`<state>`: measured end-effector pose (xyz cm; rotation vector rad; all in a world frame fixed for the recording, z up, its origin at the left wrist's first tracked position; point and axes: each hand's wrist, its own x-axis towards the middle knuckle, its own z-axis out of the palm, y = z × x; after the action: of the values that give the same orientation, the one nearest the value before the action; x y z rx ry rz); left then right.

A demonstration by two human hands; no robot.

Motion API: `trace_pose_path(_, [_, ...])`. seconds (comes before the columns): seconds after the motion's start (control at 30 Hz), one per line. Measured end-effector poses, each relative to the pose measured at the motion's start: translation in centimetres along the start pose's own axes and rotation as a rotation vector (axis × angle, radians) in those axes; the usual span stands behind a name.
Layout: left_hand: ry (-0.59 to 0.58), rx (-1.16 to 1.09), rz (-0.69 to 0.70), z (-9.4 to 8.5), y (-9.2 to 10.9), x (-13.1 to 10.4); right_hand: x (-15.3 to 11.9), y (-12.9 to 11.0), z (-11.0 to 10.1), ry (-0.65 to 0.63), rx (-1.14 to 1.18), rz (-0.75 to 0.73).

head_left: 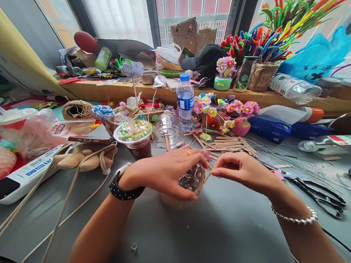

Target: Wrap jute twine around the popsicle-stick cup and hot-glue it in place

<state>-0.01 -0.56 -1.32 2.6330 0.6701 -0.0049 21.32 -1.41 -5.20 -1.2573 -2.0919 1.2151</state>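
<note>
I held the left hand (167,167) in a wide curved grip, with the fingers over the far side of the clear container (190,177) and the thumb along its near side. The gap between fingers and thumb was taken up by the container, which was tilted above the grey tabletop (225,239), between the two hands. The visible end of the container was clear and ribbed; I could not tell whether it was the mouth or the base. A band of brown twine (202,182) ran around the edge on the right-hand side.

I set the right hand (245,170) in a narrow pinch: the thumb and forefinger met on a short strand leading off the container's edge, just beside it. The remaining fingers of that hand were folded; I could not tell whether they held anything.

Beyond the left hand stood a lidded drink cup (136,144). A clear plastic vessel (171,133) lay to the right of the cup, and a water bottle (185,104) with a blue cap stood upright just behind that vessel. Flat wooden sticks (228,145) lay in a loose pile beyond the right hand. Black-handled scissors (318,193) rested to the right of the right hand. A coil of cord (78,110) lay at the far left, well apart from both hands.
</note>
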Motion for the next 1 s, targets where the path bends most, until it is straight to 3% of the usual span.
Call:
trace_pose_path(0.17, [0.123, 0.002, -0.087, 0.5, -0.4, 0.6, 0.0, 0.5, -0.7, 0.279, -0.187, -0.008])
trace_pose_path(0.3, [0.149, -0.013, -0.048, 0.4, -0.3, 1.0, -0.3, 0.5, -1.0, 0.366, -0.413, -0.132])
trace_pose_path(0.43, [0.208, 0.025, -0.096, 1.0, 0.4, 1.7, -0.5, 0.3, -0.7, 0.441, -0.586, -0.200])
trace_pose_path(0.67, [0.415, -0.055, -0.186, 2.3, 0.4, 3.0, -0.7, -0.7, -0.2, 0.586, -0.548, -0.334])
trace_pose_path(0.77, [0.419, -0.089, -0.164, 2.3, 0.2, 3.3, -0.7, -0.7, -0.4, 0.629, -0.522, -0.272])
trace_pose_path(1.0, [0.403, -0.233, -0.148, 2.0, -0.1, 3.5, -2.8, 2.3, -1.8, 0.749, -0.461, 0.102])
